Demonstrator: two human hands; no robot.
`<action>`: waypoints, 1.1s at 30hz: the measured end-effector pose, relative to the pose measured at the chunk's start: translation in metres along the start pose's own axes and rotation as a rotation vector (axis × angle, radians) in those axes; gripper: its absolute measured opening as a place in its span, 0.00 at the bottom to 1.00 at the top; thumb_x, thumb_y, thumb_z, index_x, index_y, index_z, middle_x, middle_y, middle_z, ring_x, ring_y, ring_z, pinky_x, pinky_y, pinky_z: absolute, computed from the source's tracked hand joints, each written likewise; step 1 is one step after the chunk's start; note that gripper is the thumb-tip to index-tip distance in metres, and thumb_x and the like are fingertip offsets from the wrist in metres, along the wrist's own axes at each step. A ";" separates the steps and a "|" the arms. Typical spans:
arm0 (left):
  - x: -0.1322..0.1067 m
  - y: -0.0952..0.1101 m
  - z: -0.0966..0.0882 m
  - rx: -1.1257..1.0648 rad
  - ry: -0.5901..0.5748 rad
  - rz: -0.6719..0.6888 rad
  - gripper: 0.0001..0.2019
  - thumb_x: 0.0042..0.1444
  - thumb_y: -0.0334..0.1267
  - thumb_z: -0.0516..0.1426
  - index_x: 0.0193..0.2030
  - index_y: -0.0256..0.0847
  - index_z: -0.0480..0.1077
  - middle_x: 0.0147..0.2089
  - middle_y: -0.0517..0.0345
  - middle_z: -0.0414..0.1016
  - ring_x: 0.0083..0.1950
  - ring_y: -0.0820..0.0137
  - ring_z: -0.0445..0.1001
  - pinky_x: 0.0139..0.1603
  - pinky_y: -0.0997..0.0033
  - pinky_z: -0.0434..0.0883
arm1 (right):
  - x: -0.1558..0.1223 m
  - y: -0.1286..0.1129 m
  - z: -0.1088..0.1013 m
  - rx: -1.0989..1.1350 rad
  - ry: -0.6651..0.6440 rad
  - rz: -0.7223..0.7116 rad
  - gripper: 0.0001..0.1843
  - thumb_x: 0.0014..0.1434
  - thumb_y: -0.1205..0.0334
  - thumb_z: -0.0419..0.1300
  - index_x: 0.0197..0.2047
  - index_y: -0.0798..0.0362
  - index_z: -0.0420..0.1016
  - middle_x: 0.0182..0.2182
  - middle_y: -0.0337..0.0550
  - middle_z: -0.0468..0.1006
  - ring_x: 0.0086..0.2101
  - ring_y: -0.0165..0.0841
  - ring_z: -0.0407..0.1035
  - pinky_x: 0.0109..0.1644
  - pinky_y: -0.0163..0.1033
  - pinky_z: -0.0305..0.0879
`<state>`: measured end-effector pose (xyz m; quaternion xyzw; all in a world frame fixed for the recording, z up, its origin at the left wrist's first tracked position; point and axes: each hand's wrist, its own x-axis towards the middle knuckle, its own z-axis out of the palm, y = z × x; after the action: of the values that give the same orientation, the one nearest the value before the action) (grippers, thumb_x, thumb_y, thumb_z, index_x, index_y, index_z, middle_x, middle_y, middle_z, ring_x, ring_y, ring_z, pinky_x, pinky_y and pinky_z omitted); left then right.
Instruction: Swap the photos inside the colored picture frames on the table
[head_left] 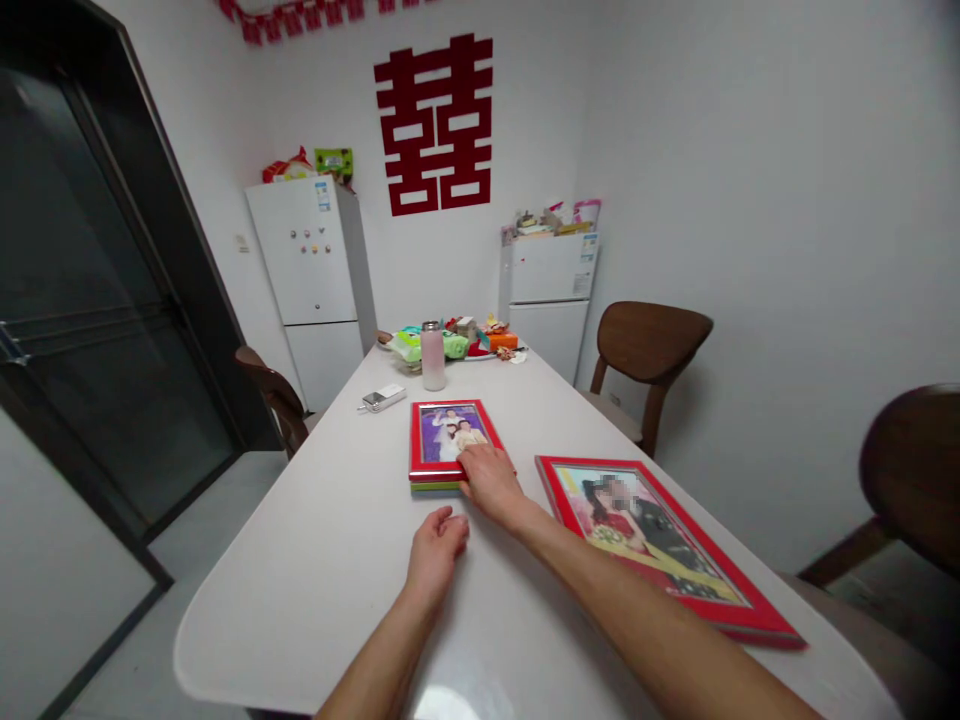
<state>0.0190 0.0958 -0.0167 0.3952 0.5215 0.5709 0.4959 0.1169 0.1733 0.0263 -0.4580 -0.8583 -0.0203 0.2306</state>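
Head view: a long, glossy white worktop (330,590) runs away toward a pair of white refrigerators (304,280) against the far wall. A large, red-framed photo (645,540) lies flat on the right side of the worktop, just beside the right hand (491,483). A smaller red-framed photo (454,440) sits on a thin green and yellow stack (433,486), directly ahead of the hands. The right hand lies open over that frame's lower right corner, with its fingers (474,458) extended and touching it, not closed around it. The left hand (439,558) rests on the worktop just below the stack, not touching it, loosely curled and empty. Farther along stand a pale pink bottle with a steel cap (433,355) and a small silver device (381,399). Both bare forearms reach forward from the bottom edge.
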 end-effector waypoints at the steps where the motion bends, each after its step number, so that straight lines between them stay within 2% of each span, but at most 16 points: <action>1: 0.000 0.001 -0.002 -0.064 0.014 -0.014 0.18 0.45 0.45 0.57 0.39 0.33 0.64 0.33 0.51 0.72 0.34 0.70 0.72 0.38 0.69 0.67 | 0.000 -0.005 0.001 0.003 -0.011 -0.013 0.10 0.46 0.67 0.56 0.35 0.57 0.69 0.39 0.52 0.70 0.43 0.41 0.60 0.46 0.44 0.54; 4: -0.003 0.006 -0.004 -0.235 0.042 -0.002 0.17 0.44 0.47 0.57 0.34 0.35 0.66 0.32 0.53 0.72 0.34 0.71 0.72 0.37 0.70 0.68 | -0.018 -0.017 -0.004 0.022 -0.052 -0.084 0.08 0.45 0.66 0.56 0.33 0.56 0.68 0.36 0.48 0.71 0.41 0.38 0.61 0.47 0.43 0.54; 7: -0.014 0.011 -0.003 -0.349 0.066 0.070 0.15 0.46 0.46 0.55 0.37 0.38 0.67 0.35 0.56 0.72 0.38 0.70 0.71 0.40 0.71 0.67 | -0.047 -0.026 -0.014 0.130 -0.073 -0.119 0.11 0.46 0.63 0.57 0.35 0.55 0.69 0.40 0.47 0.70 0.43 0.35 0.61 0.48 0.39 0.54; 10: -0.037 0.020 -0.002 -0.381 0.064 0.111 0.15 0.47 0.42 0.55 0.42 0.39 0.66 0.38 0.57 0.73 0.41 0.67 0.71 0.42 0.69 0.66 | -0.065 -0.028 -0.027 0.403 -0.026 0.034 0.19 0.48 0.58 0.55 0.43 0.56 0.67 0.48 0.51 0.65 0.48 0.37 0.58 0.51 0.42 0.53; 13: -0.067 0.033 -0.004 -0.171 0.058 0.194 0.14 0.48 0.39 0.55 0.42 0.36 0.66 0.39 0.54 0.73 0.42 0.65 0.70 0.44 0.68 0.65 | -0.074 -0.030 -0.041 0.729 0.032 0.249 0.27 0.50 0.52 0.51 0.51 0.56 0.60 0.50 0.51 0.63 0.50 0.38 0.57 0.53 0.45 0.52; 15: -0.086 0.042 -0.008 0.122 0.020 0.337 0.13 0.50 0.37 0.53 0.43 0.35 0.66 0.39 0.52 0.73 0.41 0.65 0.71 0.44 0.68 0.66 | -0.080 -0.034 -0.053 0.963 0.068 0.372 0.30 0.50 0.49 0.50 0.54 0.54 0.56 0.51 0.49 0.63 0.50 0.37 0.57 0.52 0.44 0.55; 18: -0.109 0.047 -0.014 0.530 -0.138 0.760 0.18 0.49 0.31 0.51 0.49 0.37 0.62 0.46 0.48 0.71 0.45 0.63 0.69 0.45 0.66 0.67 | -0.097 -0.041 -0.072 1.314 0.120 0.543 0.31 0.50 0.45 0.49 0.55 0.49 0.54 0.52 0.46 0.63 0.50 0.38 0.59 0.47 0.43 0.61; 20: -0.119 0.043 -0.017 0.736 -0.227 1.052 0.24 0.45 0.28 0.51 0.53 0.36 0.58 0.48 0.45 0.69 0.49 0.61 0.67 0.47 0.65 0.66 | -0.112 -0.044 -0.080 1.508 0.103 0.649 0.30 0.51 0.45 0.47 0.54 0.50 0.57 0.49 0.47 0.67 0.47 0.39 0.63 0.42 0.43 0.64; 22: -0.125 0.035 -0.018 0.912 -0.271 1.191 0.25 0.44 0.30 0.51 0.53 0.36 0.58 0.47 0.45 0.70 0.48 0.60 0.68 0.45 0.65 0.68 | -0.125 -0.043 -0.084 1.610 0.038 0.751 0.28 0.50 0.48 0.47 0.52 0.54 0.60 0.44 0.50 0.71 0.43 0.41 0.66 0.40 0.43 0.66; 25: -0.129 0.022 -0.016 1.103 -0.290 1.233 0.20 0.48 0.36 0.51 0.50 0.36 0.62 0.45 0.48 0.72 0.47 0.62 0.69 0.42 0.70 0.71 | -0.137 -0.035 -0.079 1.620 -0.067 0.819 0.26 0.47 0.54 0.51 0.49 0.57 0.62 0.39 0.51 0.74 0.38 0.41 0.69 0.38 0.44 0.66; 29: -0.128 0.009 -0.011 1.233 -0.246 1.299 0.16 0.51 0.37 0.49 0.45 0.34 0.65 0.45 0.48 0.72 0.47 0.64 0.69 0.41 0.71 0.71 | -0.137 -0.019 -0.064 1.529 -0.162 0.722 0.27 0.45 0.61 0.53 0.50 0.56 0.60 0.36 0.49 0.76 0.33 0.39 0.71 0.36 0.43 0.66; 31: -0.126 0.003 -0.008 1.283 -0.228 1.297 0.15 0.51 0.36 0.47 0.45 0.34 0.66 0.45 0.48 0.72 0.47 0.64 0.69 0.40 0.71 0.71 | -0.134 -0.011 -0.056 1.392 -0.180 0.664 0.27 0.45 0.63 0.52 0.51 0.56 0.58 0.36 0.48 0.76 0.32 0.36 0.71 0.35 0.41 0.66; 33: -0.124 -0.002 -0.007 1.322 -0.222 1.277 0.15 0.52 0.36 0.47 0.44 0.36 0.66 0.45 0.50 0.72 0.47 0.65 0.69 0.40 0.71 0.71 | -0.130 -0.004 -0.048 1.129 -0.165 0.603 0.26 0.44 0.65 0.52 0.50 0.58 0.59 0.35 0.47 0.75 0.31 0.35 0.70 0.34 0.39 0.65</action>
<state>0.0374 -0.0269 -0.0117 0.8626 0.3739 0.2814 -0.1921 0.1936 0.0580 0.0157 -0.4873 -0.5856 0.5354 0.3647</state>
